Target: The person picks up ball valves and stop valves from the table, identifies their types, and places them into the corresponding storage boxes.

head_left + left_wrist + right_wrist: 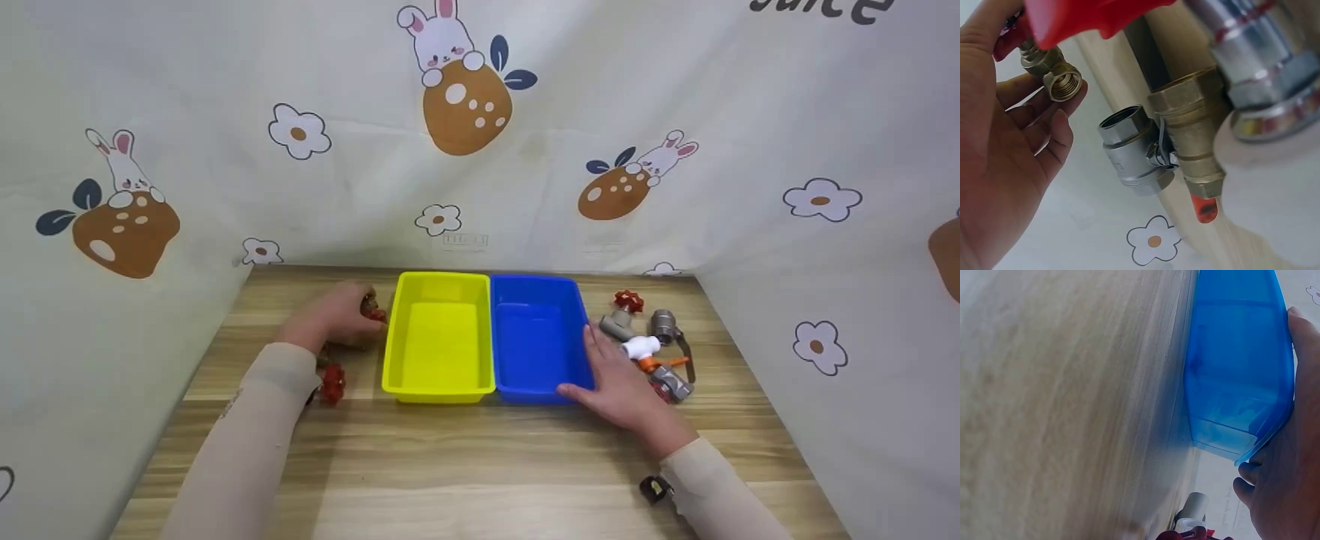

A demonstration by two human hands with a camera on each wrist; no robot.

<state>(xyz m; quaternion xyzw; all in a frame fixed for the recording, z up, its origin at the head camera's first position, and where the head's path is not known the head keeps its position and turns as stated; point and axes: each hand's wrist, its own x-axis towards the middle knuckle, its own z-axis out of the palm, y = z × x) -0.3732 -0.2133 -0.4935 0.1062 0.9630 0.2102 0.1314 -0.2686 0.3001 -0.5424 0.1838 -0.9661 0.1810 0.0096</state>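
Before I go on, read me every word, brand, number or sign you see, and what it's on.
"Juice": on the patterned backdrop, top right in the head view, its top cut off.
Same backdrop, low down: faint print, too small to read.
Grey valve: faint marks on its body, too blurred to read.
Red-orange handle: a dark mark, unreadable.
Blue bin, yellow bin: no text visible.

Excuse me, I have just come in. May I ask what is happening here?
A person's left hand holds a small brass valve beside the yellow bin. The right hand touches the right side of the blue bin. The two bins stand side by side on the wooden table, with nothing in either. More valves lie to both sides of them.
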